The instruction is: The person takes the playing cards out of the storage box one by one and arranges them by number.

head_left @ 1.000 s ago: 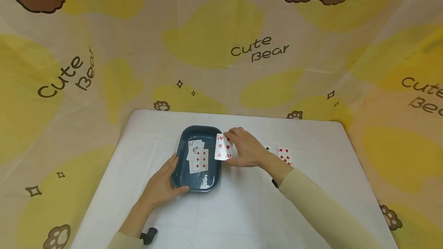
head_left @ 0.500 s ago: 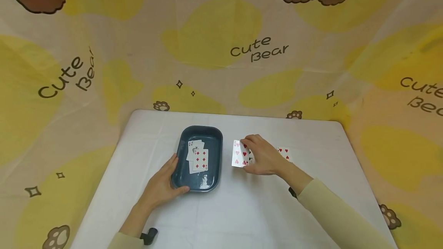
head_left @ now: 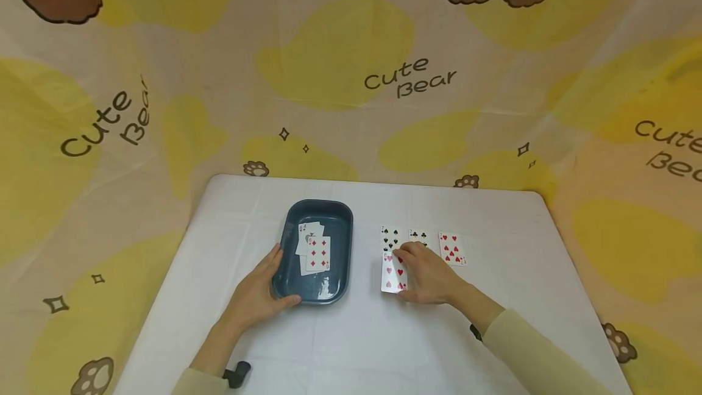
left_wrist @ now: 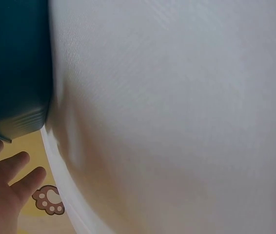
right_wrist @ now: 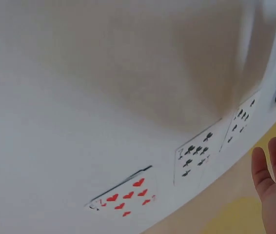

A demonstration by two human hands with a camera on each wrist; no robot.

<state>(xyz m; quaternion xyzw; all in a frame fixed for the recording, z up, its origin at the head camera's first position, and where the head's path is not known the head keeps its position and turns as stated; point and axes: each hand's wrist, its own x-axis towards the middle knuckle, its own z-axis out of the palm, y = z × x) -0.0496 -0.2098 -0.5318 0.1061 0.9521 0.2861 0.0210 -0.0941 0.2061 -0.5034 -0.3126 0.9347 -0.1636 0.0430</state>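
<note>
My right hand pinches a six of hearts card by its right side, between thumb and fingers. The card lies or hovers at the near edge of the seven of spades; which of these I cannot tell. Partly behind that hand is the seven of clubs, fully seen in the right wrist view. To its right lies the seven of hearts. My left hand rests against the near left corner of a dark blue tray, thumb at the near rim, fingers along the side.
Inside the tray a six of diamonds lies over an ace and at least one more card. A white cloth covers the table. Behind it hangs a yellow patterned cloth.
The six of hearts has moved in my right hand from the tray's right rim rightward, then nearer to me, uncovering the seven of spades. My left hand and the tray have stayed put.
</note>
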